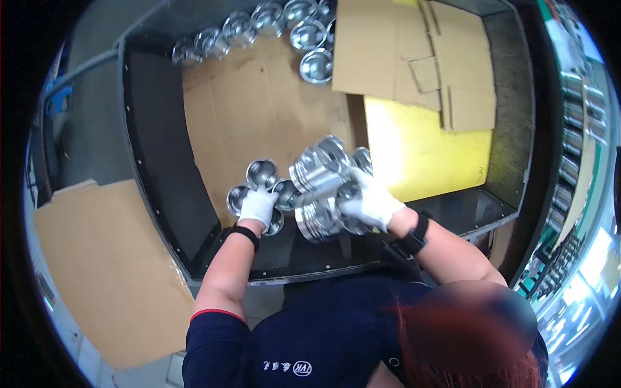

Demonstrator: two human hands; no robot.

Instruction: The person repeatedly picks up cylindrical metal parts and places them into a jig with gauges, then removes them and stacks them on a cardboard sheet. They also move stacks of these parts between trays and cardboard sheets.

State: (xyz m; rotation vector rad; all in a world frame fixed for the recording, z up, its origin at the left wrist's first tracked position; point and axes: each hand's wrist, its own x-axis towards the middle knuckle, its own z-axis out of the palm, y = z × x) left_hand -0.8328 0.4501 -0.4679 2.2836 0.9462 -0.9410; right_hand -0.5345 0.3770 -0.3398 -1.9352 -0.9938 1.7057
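My gloved left hand (258,205) is closed among several shiny metal pistons, low in the left part of the box. One open-ended piston (262,172) sits just beyond its fingers, with others pressed around it on both sides. To the right, my gloved right hand (372,205) is closed on a cluster of pistons. A large piston (317,171) lies tilted on its side at the far end of that cluster. A nearer piston (317,220) shows its ring grooves, also sideways. My fingertips are partly hidden behind the metal.
The dark-walled box (158,149) has a brown cardboard lining (259,107). More pistons (266,18) line its far edge. Folded cardboard (381,48) and a yellow panel (427,152) cover the right side. A cardboard sheet (116,271) leans outside left; racks of metal parts (572,129) stand right.
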